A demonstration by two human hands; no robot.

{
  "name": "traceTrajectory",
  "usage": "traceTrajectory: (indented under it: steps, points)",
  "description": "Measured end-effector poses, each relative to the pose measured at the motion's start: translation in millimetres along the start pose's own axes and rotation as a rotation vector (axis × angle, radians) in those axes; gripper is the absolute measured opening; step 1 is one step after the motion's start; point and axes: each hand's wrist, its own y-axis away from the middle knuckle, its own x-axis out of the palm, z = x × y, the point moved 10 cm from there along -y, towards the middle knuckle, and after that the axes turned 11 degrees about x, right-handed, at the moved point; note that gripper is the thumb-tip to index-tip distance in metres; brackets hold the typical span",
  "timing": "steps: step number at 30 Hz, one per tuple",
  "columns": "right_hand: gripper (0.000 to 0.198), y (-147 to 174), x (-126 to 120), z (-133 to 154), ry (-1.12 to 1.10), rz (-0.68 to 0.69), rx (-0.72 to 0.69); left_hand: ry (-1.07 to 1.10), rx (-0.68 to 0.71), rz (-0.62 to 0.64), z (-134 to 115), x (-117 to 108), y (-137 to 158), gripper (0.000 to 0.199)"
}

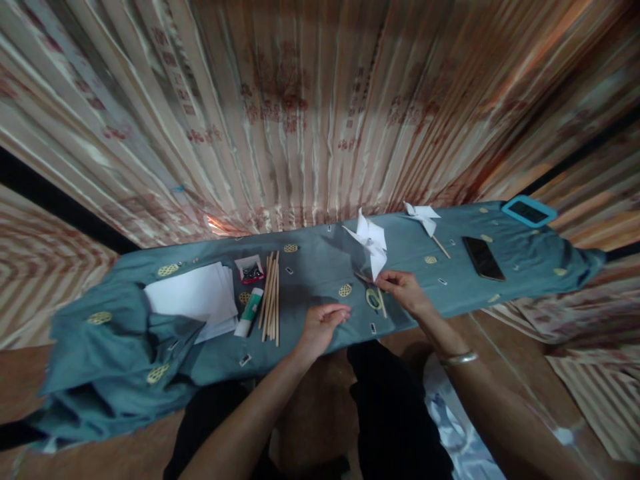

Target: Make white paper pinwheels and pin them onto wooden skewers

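My right hand [404, 290] pinches the stick of a white paper pinwheel [371, 241], whose folded blades stand up above the fingers. The stick's lower end shows below the hand. Just beside that stick lie scissors [373, 300] with yellow-green handles, partly covered by the pinwheel. My left hand [323, 327] hovers at the table's front edge, to the left of the scissors, its fingers curled in against the thumb with nothing visible in them. Another finished white pinwheel [424, 217] on a stick lies further back to the right.
Left of my hands, the cloth-covered table [310, 267] carries wooden sticks [271, 300], a glue stick [249, 313], a small red-and-white box of dark pieces [250, 270] and white paper sheets [193, 293]. At right lie a phone [483, 259] and a blue-framed device [529, 211]. A curtain [300, 133] hangs behind.
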Motion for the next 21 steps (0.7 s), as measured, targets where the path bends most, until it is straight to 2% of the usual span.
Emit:
traceTrajectory:
  steps: [7, 11, 12, 16, 21]
  points:
    - [0.016, -24, -94, -13, 0.167, -0.291, 0.046, -0.021, -0.021, 0.004, 5, 3, 2, 0.020]
    - [0.019, -47, -146, -9, 0.555, -0.465, 0.133, -0.041, -0.010, 0.014, 1, 4, 4, 0.023]
    - [0.022, -54, -155, -9, 0.641, -0.474, 0.165, -0.041, -0.008, 0.016, -1, 4, 5, 0.023]
    - [0.034, -79, -184, -6, 0.723, -0.502, 0.234, -0.006, -0.027, -0.004, -3, 3, 7, 0.021]
    - [0.034, -106, -195, -5, 0.801, -0.511, 0.279, 0.017, -0.059, -0.025, -3, 1, 9, 0.021]
